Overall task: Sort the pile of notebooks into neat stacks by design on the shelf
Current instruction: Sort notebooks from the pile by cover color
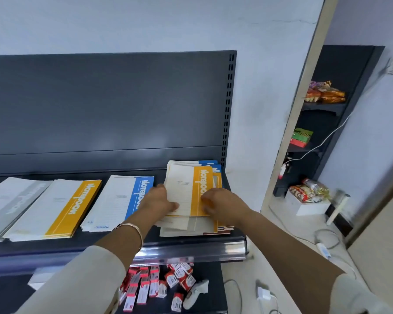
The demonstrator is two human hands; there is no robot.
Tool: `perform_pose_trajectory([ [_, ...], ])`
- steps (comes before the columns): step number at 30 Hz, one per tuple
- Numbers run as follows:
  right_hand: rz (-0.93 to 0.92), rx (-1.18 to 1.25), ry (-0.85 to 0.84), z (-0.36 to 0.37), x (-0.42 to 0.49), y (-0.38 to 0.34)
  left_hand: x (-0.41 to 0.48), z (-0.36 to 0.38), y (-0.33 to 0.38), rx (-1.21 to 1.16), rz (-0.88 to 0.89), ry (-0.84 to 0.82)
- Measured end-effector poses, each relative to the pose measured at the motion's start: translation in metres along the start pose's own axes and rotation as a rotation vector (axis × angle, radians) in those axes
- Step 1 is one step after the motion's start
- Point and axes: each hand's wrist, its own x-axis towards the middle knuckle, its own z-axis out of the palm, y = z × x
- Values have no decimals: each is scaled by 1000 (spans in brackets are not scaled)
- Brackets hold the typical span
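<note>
A mixed pile of notebooks (191,227) lies at the right end of the dark shelf (123,245). On top of it is a yellow-banded notebook (186,186). My left hand (159,200) grips its left edge and my right hand (216,202) grips its right edge near the yellow band. Left of the pile lie three sorted stacks: a blue-banded stack (120,200), a yellow-banded stack (57,209) and a grey-banded stack (9,205). Blue-banded notebooks (210,165) show at the back of the pile.
The shelf's dark back panel (100,109) rises behind the stacks. A lower shelf holds several small red and white boxes (154,284). To the right, a white ledge (288,257) carries cables and an adapter, beyond it another rack with snack packs (325,91).
</note>
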Motion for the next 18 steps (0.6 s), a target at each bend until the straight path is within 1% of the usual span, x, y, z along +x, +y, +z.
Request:
perform_pose_trajectory([
  [3,73,103,70,-2,0,11,6,-1,3,-52,-47,-28],
  [8,197,200,133,-2,4,23,6,-6,9,-70,-6,-28],
  [10,228,243,178,-2,7,23,5,-9,11,-158,18,4],
  [11,245,283,197,-3,10,23,4,-12,13,-249,22,15],
  [12,267,356,215,-3,11,24,2,-15,15,-362,20,16],
  [14,306,607,242,-5,13,22,-1,-19,20,-571,19,5],
  [16,346,911,257,-7,13,19,-5,-21,27,-707,31,-3],
  [18,411,1113,262,-11,13,16,-9,-23,33,-791,52,-4],
])
